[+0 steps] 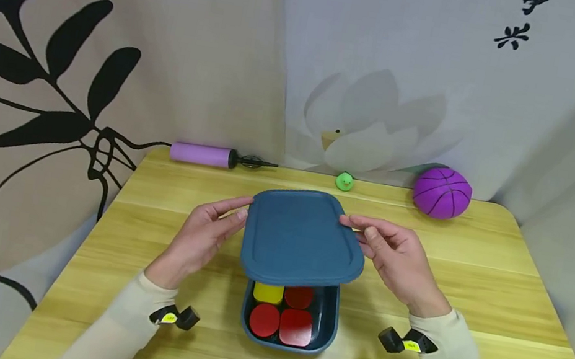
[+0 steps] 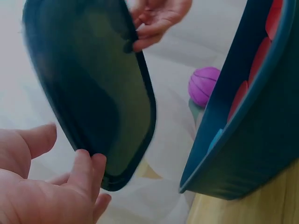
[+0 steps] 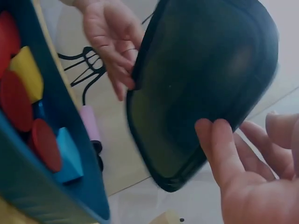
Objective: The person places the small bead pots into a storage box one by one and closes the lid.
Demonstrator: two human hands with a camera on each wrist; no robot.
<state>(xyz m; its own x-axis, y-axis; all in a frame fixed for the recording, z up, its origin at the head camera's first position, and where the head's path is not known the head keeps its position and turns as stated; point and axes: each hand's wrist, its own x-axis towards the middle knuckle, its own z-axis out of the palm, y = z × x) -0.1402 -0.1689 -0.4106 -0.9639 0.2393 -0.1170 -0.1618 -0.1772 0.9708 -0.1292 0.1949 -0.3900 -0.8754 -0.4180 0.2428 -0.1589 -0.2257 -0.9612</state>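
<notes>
A blue lid point(image 1: 306, 239) is held up and tilted above a blue container point(image 1: 324, 317), covering its far part in the head view. My left hand point(image 1: 205, 238) holds the lid's left edge with its fingers, and two fingertips point(image 2: 96, 161) show on the underside. At the opposite edge my right hand point(image 1: 399, 260) holds the lid, fingertips point(image 3: 219, 128) against the underside. Both thumbs stand off the lid in the wrist views. Inside the container lie several red pieces point(image 1: 264, 320), a yellow piece point(image 1: 267, 293) and a light-blue piece point(image 3: 69, 156).
Along the back edge of the wooden table point(image 1: 474, 284) lie a purple hand pump point(image 1: 201, 154), a small green toy point(image 1: 344, 181) and a purple ball point(image 1: 442, 193). A printed curtain point(image 1: 200, 53) hangs behind.
</notes>
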